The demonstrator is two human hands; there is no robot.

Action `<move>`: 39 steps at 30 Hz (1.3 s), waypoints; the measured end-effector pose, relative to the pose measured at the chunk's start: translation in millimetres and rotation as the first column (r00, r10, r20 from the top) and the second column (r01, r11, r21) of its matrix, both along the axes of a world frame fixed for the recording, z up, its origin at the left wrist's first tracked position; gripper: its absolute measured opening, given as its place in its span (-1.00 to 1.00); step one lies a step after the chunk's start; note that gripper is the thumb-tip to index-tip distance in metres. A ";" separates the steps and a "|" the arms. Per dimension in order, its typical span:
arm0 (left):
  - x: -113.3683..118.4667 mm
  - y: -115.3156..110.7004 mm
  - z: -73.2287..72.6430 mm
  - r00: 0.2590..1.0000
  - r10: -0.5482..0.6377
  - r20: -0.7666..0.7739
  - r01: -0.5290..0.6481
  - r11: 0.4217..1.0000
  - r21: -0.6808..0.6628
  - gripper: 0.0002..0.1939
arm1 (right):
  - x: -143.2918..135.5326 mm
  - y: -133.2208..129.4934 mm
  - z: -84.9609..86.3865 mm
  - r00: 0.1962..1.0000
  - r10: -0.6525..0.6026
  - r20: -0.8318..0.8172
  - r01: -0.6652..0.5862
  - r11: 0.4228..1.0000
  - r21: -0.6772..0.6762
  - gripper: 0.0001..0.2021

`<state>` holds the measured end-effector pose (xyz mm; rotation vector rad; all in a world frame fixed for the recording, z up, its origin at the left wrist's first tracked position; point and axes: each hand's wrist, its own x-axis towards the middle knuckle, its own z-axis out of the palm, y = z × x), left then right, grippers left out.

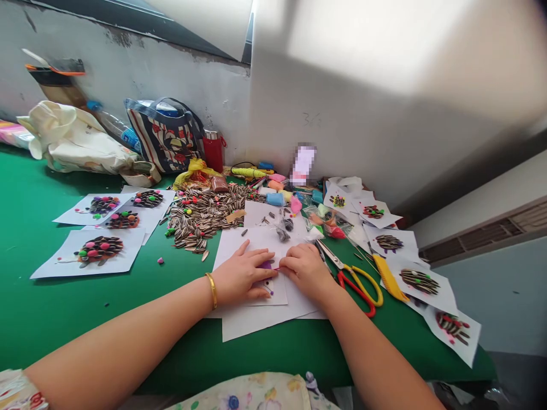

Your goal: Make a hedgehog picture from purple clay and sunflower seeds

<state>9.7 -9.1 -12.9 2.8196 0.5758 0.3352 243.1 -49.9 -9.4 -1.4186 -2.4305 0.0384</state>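
My left hand (pixel 245 272) lies flat with its fingers spread, pressing on a white sheet of paper (pixel 280 295). Between and beside its fingers a patch of purple clay (pixel 267 265) shows on the sheet, partly covered, with small dark dots below it. My right hand (pixel 308 272) is closed in a pinch at the patch's right edge. A thin pinkish-red tip (pixel 277 269) sticks out from its fingertips; the rest is hidden, so I cannot tell what it is. More white paper (pixel 252 327) lies underneath.
A heap of striped sunflower seeds (pixel 205 213) spreads behind my left hand. Two pairs of scissors (pixel 356 279) lie right, beside a yellow serrated tool (pixel 390 278). Finished seed-hedgehog pictures (pixel 100 250) flank both sides. Clay packets (pixel 276 198), bags (pixel 164 134) and a red flask (pixel 213 151) line the wall.
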 end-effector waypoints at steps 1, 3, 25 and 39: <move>-0.2 0.1 -0.4 1.000 0.000 0.004 0.000 1.000 -0.003 -0.47 | 0.2 0.0 -0.2 1.000 0.004 -0.003 -0.004 1.000 -0.004 -0.92; -0.6 0.2 -1.1 1.000 0.000 0.016 0.000 1.000 -0.010 -0.47 | 0.6 0.0 -0.7 1.000 0.005 -0.005 -0.005 1.000 -0.007 -0.92; -0.3 1.0 2.4 1.000 0.020 0.008 -0.019 0.997 -0.080 -0.46 | 11.8 -10.6 16.2 0.999 0.023 -0.045 -0.025 0.998 -0.050 -0.90; 0.4 0.9 1.5 1.000 0.020 0.013 -0.019 0.998 -0.063 -0.46 | 0.5 -8.4 5.7 0.997 0.022 0.075 -0.027 0.998 0.065 -0.87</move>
